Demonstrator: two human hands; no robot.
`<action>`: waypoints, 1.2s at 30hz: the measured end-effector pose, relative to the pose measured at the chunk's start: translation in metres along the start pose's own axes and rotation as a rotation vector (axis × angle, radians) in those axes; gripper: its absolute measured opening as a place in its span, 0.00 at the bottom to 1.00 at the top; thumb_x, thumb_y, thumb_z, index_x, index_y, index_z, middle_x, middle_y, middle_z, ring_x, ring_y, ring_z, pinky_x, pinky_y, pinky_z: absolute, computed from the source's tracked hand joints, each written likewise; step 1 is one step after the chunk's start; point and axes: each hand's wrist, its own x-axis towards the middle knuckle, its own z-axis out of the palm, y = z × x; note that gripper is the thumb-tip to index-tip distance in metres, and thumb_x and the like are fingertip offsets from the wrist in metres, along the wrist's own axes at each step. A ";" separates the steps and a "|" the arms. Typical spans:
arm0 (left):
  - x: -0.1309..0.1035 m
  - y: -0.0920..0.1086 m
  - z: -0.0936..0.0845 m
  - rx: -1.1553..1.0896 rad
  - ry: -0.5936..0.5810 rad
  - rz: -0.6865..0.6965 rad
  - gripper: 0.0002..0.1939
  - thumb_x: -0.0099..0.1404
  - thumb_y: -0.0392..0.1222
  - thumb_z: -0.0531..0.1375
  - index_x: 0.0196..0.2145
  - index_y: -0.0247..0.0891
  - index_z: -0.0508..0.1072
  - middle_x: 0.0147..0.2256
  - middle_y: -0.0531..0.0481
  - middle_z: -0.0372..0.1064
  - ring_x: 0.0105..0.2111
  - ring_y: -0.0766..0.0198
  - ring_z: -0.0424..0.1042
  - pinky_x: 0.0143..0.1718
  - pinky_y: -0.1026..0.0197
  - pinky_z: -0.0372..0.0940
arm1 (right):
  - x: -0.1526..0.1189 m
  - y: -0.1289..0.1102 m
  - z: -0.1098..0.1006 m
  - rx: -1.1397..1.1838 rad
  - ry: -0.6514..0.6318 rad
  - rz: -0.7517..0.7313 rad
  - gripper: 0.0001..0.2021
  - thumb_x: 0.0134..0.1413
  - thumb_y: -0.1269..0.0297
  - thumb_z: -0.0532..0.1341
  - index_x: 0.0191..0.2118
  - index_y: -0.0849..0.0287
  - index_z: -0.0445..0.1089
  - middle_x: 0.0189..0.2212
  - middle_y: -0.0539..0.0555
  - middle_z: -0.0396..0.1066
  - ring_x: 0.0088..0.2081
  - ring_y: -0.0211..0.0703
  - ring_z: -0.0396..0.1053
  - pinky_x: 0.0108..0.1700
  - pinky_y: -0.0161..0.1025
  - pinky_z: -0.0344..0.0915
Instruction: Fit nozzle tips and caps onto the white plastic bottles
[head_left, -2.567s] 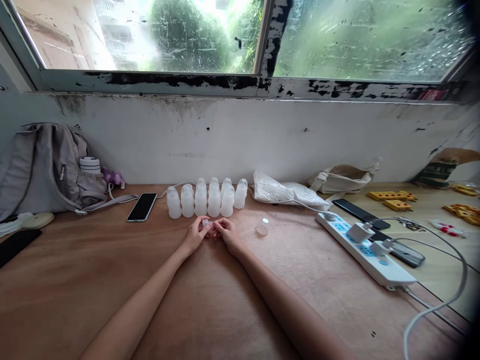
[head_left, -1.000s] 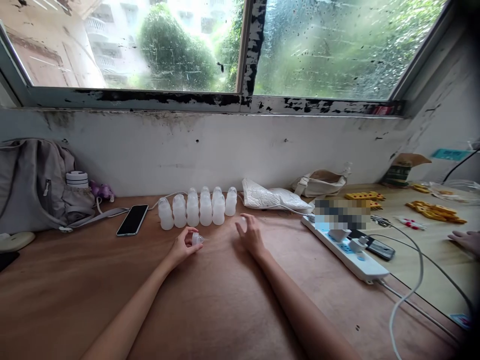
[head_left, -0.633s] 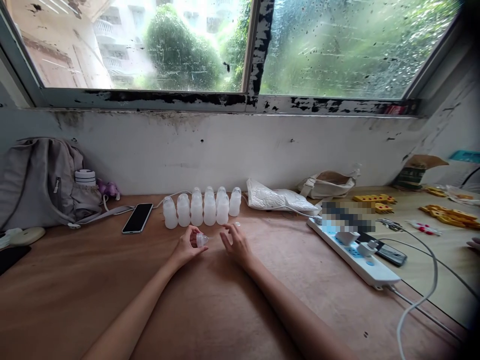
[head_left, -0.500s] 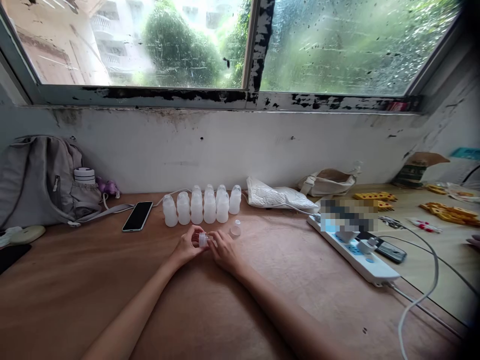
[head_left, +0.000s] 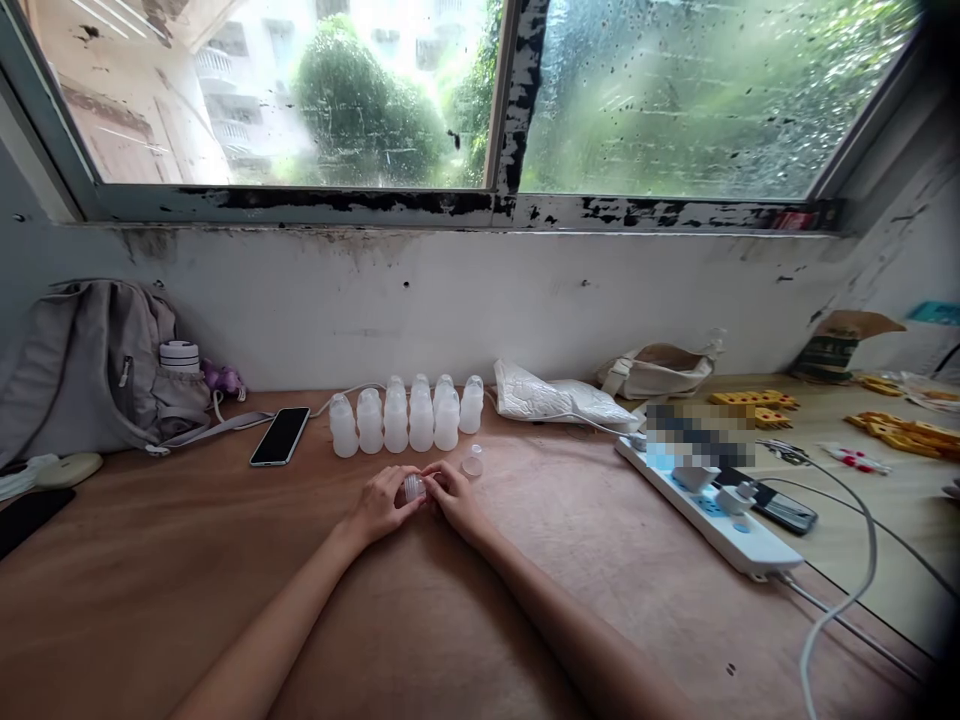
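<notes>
My left hand (head_left: pixel 386 503) curls around a small, clear, ribbed plastic piece (head_left: pixel 413 487), like a bottle collar, low over the table. Most of that piece is hidden by my fingers. The fingers of my right hand (head_left: pixel 450 492) are pinched at its right end, close against the left fingertips. Just behind the right hand, a small clear dome-shaped cap (head_left: pixel 472 460) sits on the table. Several frosted white baby bottles (head_left: pixel 396 420) stand upright in a cluster beyond both hands.
Left of the bottles lie a phone (head_left: pixel 280 437) and a grey backpack (head_left: pixel 112 360). A white plastic package (head_left: pixel 555 393) and a beige bag (head_left: pixel 658 370) rest by the wall. To the right are a power strip (head_left: pixel 712 510) with looping cables and yellow plastic parts (head_left: pixel 904 435).
My left hand has rolled over so its back faces up, covering more of the ribbed piece. The right fingers have drawn in closer to it. The view has shifted slightly.
</notes>
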 end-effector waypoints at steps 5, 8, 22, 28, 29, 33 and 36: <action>0.007 0.003 -0.022 0.147 0.159 0.056 0.15 0.60 0.44 0.52 0.45 0.39 0.64 0.40 0.46 0.68 0.40 0.60 0.67 0.42 0.58 0.61 | 0.002 0.001 -0.001 0.124 -0.016 0.103 0.12 0.52 0.54 0.50 0.33 0.58 0.59 0.10 0.41 0.56 0.09 0.31 0.51 0.10 0.28 0.48; 0.037 0.008 -0.064 0.253 0.110 0.002 0.12 0.61 0.43 0.49 0.40 0.38 0.66 0.38 0.47 0.68 0.40 0.62 0.67 0.43 0.60 0.61 | 0.002 -0.001 -0.001 0.162 -0.013 0.133 0.13 0.52 0.52 0.51 0.31 0.58 0.60 0.08 0.41 0.56 0.08 0.30 0.49 0.09 0.27 0.45; 0.190 -0.043 -0.117 0.451 -0.590 -0.838 0.16 0.62 0.43 0.53 0.46 0.35 0.63 0.45 0.45 0.62 0.41 0.60 0.66 0.40 0.52 0.64 | 0.006 0.003 -0.001 0.254 0.013 0.182 0.15 0.51 0.51 0.53 0.26 0.59 0.62 0.08 0.42 0.56 0.07 0.31 0.51 0.09 0.28 0.43; 0.198 -0.054 -0.100 0.461 -0.640 -0.927 0.15 0.62 0.43 0.53 0.46 0.35 0.63 0.45 0.45 0.62 0.41 0.61 0.66 0.40 0.53 0.64 | 0.006 0.006 0.000 0.265 0.025 0.200 0.17 0.50 0.49 0.52 0.26 0.59 0.62 0.08 0.43 0.56 0.07 0.30 0.50 0.09 0.28 0.42; 0.198 -0.055 -0.099 0.456 -0.613 -0.905 0.16 0.62 0.43 0.53 0.46 0.35 0.63 0.45 0.45 0.62 0.41 0.61 0.66 0.40 0.53 0.64 | 0.006 0.006 0.000 0.267 0.024 0.199 0.17 0.50 0.49 0.52 0.26 0.59 0.62 0.08 0.43 0.56 0.08 0.30 0.50 0.09 0.28 0.42; 0.192 -0.056 -0.103 0.435 -0.459 -0.775 0.16 0.62 0.42 0.53 0.46 0.35 0.62 0.45 0.45 0.62 0.41 0.61 0.66 0.39 0.53 0.64 | 0.007 0.006 0.000 0.270 0.024 0.196 0.18 0.50 0.48 0.52 0.25 0.59 0.63 0.08 0.43 0.57 0.08 0.30 0.50 0.09 0.28 0.43; 0.188 -0.047 -0.118 0.456 -0.272 -0.678 0.15 0.59 0.43 0.56 0.43 0.35 0.66 0.42 0.44 0.64 0.40 0.57 0.66 0.39 0.54 0.63 | 0.007 0.006 0.000 0.266 0.023 0.202 0.18 0.49 0.48 0.53 0.25 0.59 0.63 0.08 0.43 0.57 0.08 0.30 0.50 0.09 0.28 0.43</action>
